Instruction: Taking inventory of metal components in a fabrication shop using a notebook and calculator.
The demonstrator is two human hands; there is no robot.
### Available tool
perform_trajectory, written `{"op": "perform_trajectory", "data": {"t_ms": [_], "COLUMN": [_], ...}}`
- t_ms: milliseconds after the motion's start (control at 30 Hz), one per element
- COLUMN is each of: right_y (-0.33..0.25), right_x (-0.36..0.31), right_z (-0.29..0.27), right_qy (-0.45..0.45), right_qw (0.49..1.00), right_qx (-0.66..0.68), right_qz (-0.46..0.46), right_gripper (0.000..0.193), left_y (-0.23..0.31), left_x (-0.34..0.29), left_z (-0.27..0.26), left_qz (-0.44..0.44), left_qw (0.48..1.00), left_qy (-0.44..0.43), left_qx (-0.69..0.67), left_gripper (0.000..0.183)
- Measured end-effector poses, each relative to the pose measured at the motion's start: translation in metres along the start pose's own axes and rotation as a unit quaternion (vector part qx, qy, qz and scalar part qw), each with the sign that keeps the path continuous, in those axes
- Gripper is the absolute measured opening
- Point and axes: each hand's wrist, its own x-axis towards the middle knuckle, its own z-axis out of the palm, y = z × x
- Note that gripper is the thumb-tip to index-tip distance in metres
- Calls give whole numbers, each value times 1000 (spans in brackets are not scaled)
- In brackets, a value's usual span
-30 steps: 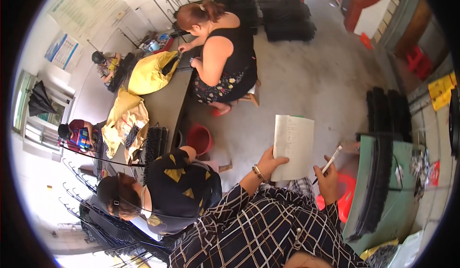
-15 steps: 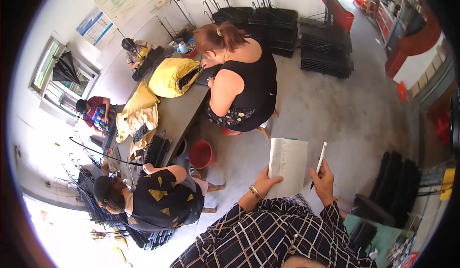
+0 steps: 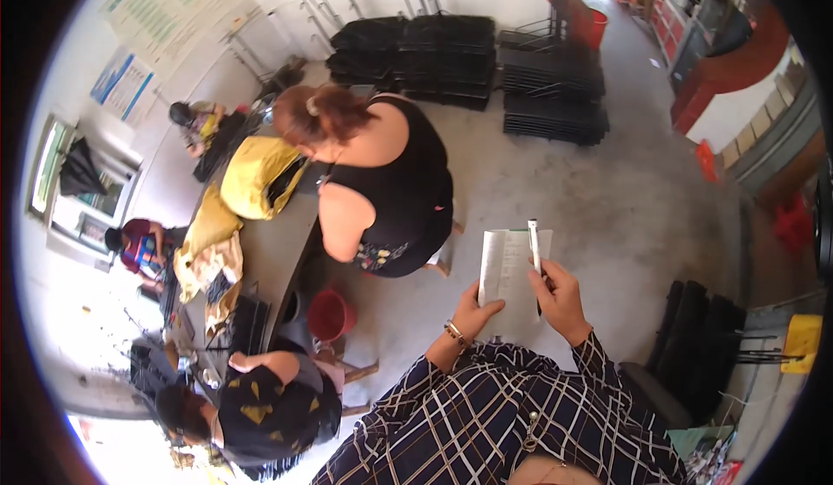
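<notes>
A small notebook (image 3: 503, 268) with pale, lined pages lies open-faced in front of me, and my left hand (image 3: 473, 313) grips its lower left edge, thumb on the page. My right hand (image 3: 562, 301) pinches a white pen (image 3: 534, 240) with a dark lower end. The pen stands nearly upright over the notebook's right side, its lower end partly hidden by my fingers. Whether its tip touches the paper, I cannot tell. A bracelet circles my left wrist, and both sleeves are dark with a pale check.
Several people work along a long table (image 3: 286, 251) on the left. Yellow sacks (image 3: 258, 177) lie on it, and a red bucket (image 3: 331, 315) stands beside it. Black stacked racks (image 3: 555, 95) line the far wall. More black pieces (image 3: 698, 337) stand to my right.
My right hand has moved left with the pen, from beside the notebook to over its right side. The view has shifted, so the table and workers appear further left and lower.
</notes>
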Motion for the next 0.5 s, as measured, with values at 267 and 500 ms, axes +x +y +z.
{"op": "perform_trajectory", "data": {"t_ms": [267, 500], "right_y": [-6, 4], "right_x": [97, 160], "right_z": [-18, -17], "right_qy": [70, -8], "right_qw": [997, 999], "right_qx": [29, 45], "right_qz": [-1, -2], "right_gripper": [47, 59], "left_y": [63, 73], "left_x": [99, 139], "left_z": [14, 7], "left_qz": [21, 80], "left_qw": [998, 993], "left_qy": [-55, -10], "left_qx": [10, 81], "left_gripper": [45, 44]}}
